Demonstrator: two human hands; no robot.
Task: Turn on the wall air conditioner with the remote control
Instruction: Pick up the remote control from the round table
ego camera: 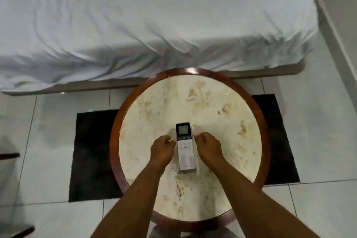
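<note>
A white remote control [185, 149] with a small grey screen at its far end lies flat on the round marble-topped table [222, 121]. My left hand [162, 149] rests at its left edge and my right hand [208, 147] at its right edge. Both have curled fingers that touch or nearly touch the remote's sides. I cannot tell whether either hand has a firm grip on it. The wall air conditioner is out of view.
A bed with a rumpled white sheet [135, 25] stands just beyond the table. A black mat [90, 156] lies under the table on the white tiled floor [318, 208]. Dark furniture parts [11, 155] show at the left edge.
</note>
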